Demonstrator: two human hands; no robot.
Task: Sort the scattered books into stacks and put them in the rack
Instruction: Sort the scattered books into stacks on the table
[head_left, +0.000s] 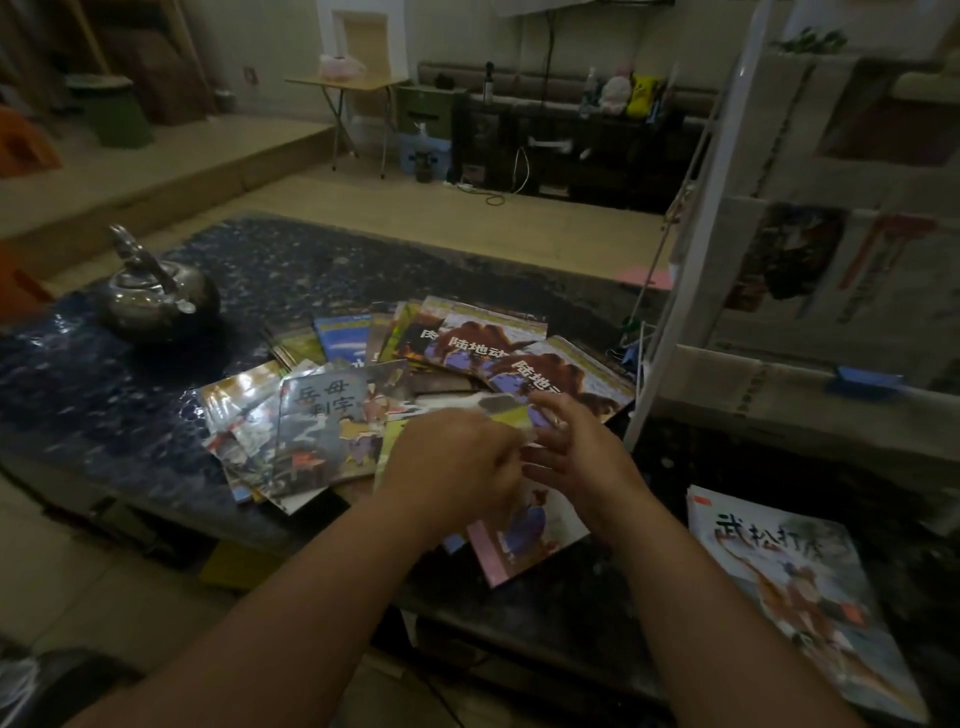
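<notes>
Several thin picture books (467, 343) lie fanned and overlapping across the dark table (270, 270). Among them are a grey-covered book (322, 421) at the left and two brown-and-purple animal books (561, 374) at the right. My left hand (457, 462) hovers over the near middle of the pile with curled fingers; whether it holds a book is blurred. My right hand (576, 452) is beside it, fingers spread and relaxed above a pink-edged book (524, 535). A separate stack of books (795, 587) lies at the near right. The white rack (737, 249) stands at the right with books on its shelves.
A metal teapot (156, 296) sits on the far left of the table. Blue binder clips (631, 356) lie by the rack's foot. Beyond the table are wooden floor, a folding table (348, 83) and a dark cabinet (571, 140).
</notes>
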